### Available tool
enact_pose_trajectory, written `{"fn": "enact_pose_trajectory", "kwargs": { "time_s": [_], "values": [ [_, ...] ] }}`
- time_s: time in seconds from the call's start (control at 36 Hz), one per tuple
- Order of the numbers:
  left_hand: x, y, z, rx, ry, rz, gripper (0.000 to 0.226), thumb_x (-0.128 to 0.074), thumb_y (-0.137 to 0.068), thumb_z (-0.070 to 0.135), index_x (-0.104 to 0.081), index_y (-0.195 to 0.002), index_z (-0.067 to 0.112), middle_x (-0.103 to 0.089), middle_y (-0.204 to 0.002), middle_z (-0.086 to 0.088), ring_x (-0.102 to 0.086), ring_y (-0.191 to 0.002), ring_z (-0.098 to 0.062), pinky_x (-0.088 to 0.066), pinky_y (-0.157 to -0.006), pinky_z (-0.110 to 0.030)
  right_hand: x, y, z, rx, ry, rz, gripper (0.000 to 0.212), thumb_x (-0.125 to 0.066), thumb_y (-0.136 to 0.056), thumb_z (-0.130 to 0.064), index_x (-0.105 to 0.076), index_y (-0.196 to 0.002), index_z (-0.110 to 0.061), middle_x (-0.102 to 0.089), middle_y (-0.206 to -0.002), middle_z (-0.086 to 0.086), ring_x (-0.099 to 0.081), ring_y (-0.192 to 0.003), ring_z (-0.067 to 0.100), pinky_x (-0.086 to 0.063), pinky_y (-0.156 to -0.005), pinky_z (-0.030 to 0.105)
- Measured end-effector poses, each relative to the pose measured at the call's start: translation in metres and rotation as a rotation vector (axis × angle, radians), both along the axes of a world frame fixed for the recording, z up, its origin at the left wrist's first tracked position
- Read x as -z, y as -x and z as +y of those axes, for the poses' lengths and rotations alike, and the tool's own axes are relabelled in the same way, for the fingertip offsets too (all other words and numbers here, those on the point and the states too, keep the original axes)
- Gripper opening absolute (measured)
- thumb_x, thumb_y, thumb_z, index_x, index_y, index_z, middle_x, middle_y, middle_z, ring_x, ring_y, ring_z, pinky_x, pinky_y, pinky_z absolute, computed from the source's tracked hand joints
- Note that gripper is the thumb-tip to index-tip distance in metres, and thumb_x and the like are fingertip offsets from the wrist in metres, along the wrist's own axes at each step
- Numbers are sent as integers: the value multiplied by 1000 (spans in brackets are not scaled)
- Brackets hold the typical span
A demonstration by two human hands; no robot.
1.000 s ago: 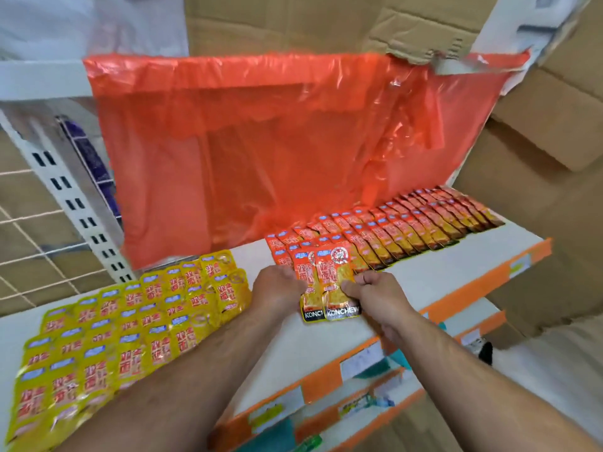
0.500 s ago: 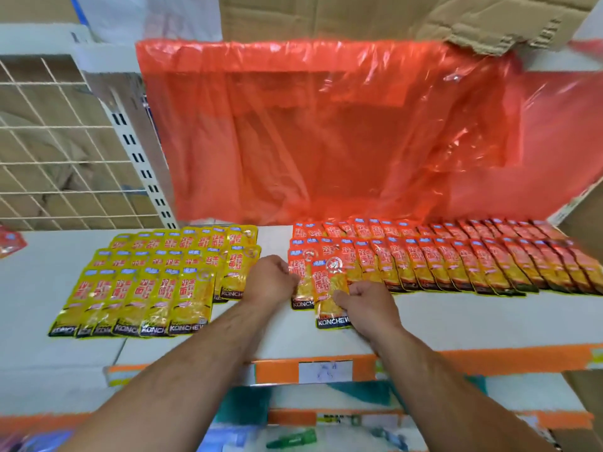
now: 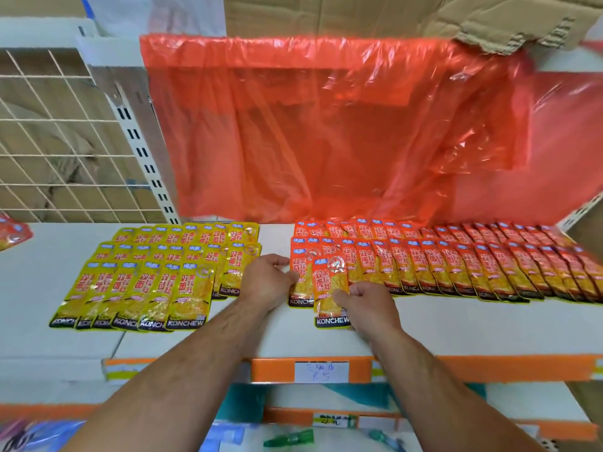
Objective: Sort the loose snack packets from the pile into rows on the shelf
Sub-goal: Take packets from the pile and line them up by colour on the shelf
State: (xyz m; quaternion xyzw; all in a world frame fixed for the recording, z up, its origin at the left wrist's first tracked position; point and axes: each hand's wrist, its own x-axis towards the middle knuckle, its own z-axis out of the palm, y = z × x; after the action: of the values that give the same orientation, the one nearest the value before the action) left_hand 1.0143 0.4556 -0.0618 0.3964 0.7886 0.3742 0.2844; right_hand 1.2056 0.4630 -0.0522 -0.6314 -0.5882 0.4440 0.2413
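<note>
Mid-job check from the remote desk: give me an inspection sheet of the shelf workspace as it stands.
Surface: white shelf, orange front edge with a handwritten price label.
Job's things: yellow packets in overlapping rows at left; orange packets in rows at right; front packet sits lower than its row; no loose pile in view.
Clutter: one stray packet at the far left edge.
Hands: left hand holds the end packet by its left edge; right hand pinches the front packet's lower right.
Cables: nothing seen.
Surroundings: red plastic sheet hanging behind, cardboard above, wire grid at left, lower shelf below.
</note>
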Motion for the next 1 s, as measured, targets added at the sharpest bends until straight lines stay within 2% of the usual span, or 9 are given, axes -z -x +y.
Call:
{"fn": "enact_pose_trajectory", "kwargs": {
  "time_s": [0.14,0.28,0.39,0.47,0.56,0.61,0.69,0.86,1.0],
  "values": [
    [-2,4,-1,28,-15,-46,37,-82,-76,30,-69,-108,15,-69,-95,1,-64,-80,-15,-43,-65,-21,-4,3,-1,16,43,19,50,-72,-83,-35,-41,-45,-25,-38,-55,-1,-46,-58,22,-55,-66,51],
    [-6,5,-6,63,-41,-3,43,-81,-77,29,-68,-113,10,-68,-87,2,-63,-80,-15,-43,-71,-21,-16,5,3,35,123,117,27,-74,-87,-24,-55,-75,-10,-50,-67,4,-49,-56,23,-42,-57,34],
    [-5,4,-15,114,-56,64,46,-83,-75,29,-68,-114,9,-69,-82,-1,-67,-84,-20,-47,-73,-25,-21,11,13,62,111,108,36,-74,-88,-24,-47,-66,-16,-45,-60,-4,-46,-41,6,-29,-49,25],
    [-8,4,-20,180,-40,109,48,-83,-74,23,-66,-116,8,-67,-83,-2,-63,-80,-18,-42,-68,-23,-26,19,15,66,125,103,35,-74,-89,-21,-48,-68,-8,-42,-59,-5,-42,-31,0,-27,-49,25],
    [-11,6,-22,215,-33,126,48,-81,-74,14,-65,-119,7,-62,-80,1,-59,-76,-15,-42,-65,-22,-26,25,13,81,132,116,36,-75,-87,-18,-54,-76,9,-44,-67,9,-43,-48,18,-28,-56,27],
    [-12,6,-24,242,-35,159,46,-79,-74,12,-65,-118,8,-63,-83,-2,-60,-80,-18,-45,-69,-25,-23,28,13,83,109,90,39,-75,-85,-17,-50,-61,-1,-40,-64,9,-35,-55,19,-25,-58,31],
    [-13,5,-27,260,-60,198,43,-79,-75,13,-67,-116,7,-63,-80,-1,-57,-77,-16,-44,-70,-26,-19,30,15,69,99,53,52,-75,-85,-17,-35,-52,-19,-30,-50,1,-26,-46,19,-22,-56,29],
    [-17,6,-28,293,-73,194,46,-78,-76,16,-65,-119,10,-60,-82,-1,-56,-78,-15,-44,-71,-27,-17,35,16,85,56,-27,56,-74,-85,-19,-33,-47,-20,-29,-45,-2,-31,-50,21,-30,-60,30],
    [-22,6,-31,347,-91,306,50,-74,-82,26,-60,-129,18,-60,-109,-4,-57,-100,-19,-44,-85,-27,-15,38,12,74,-42,-179,51,-71,-85,-29,-34,-54,-17,-33,-53,2,-34,-53,22,-23,-56,31]
  ]
}}
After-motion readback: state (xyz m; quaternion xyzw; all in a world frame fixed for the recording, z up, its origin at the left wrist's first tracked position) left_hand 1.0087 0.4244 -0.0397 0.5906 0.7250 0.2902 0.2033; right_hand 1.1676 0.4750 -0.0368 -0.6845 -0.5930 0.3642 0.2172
